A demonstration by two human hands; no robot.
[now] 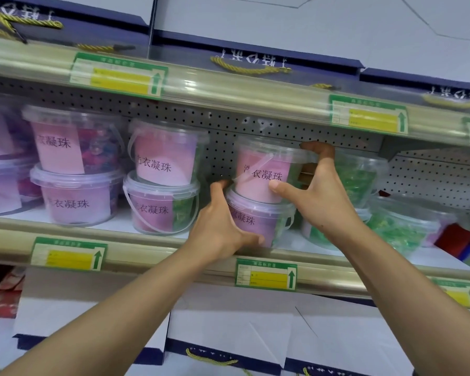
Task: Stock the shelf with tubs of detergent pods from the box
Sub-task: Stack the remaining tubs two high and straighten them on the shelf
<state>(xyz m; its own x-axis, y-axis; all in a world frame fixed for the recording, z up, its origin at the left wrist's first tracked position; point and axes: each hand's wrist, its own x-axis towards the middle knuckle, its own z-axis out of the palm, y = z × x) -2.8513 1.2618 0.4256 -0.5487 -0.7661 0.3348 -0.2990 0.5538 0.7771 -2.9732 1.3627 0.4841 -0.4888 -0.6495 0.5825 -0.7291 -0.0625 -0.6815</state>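
Note:
A clear tub with a pink label (258, 172) sits stacked on a lower tub with a purple label (253, 221) on the middle shelf (152, 248). My right hand (318, 191) grips the upper tub, thumb on its front and fingers over its lid rim. My left hand (220, 226) holds the lower tub, with a fingertip touching the upper tub's left side. Two more stacks of labelled tubs (163, 177) (73, 164) stand to the left. The box is not in view.
Tubs of green pods (361, 175) (402, 226) stand right of my hands. The upper shelf edge (228, 96) hangs close above the stacked tubs. White and navy gift bags (228, 335) fill the shelf below and the one above. A perforated back panel is behind.

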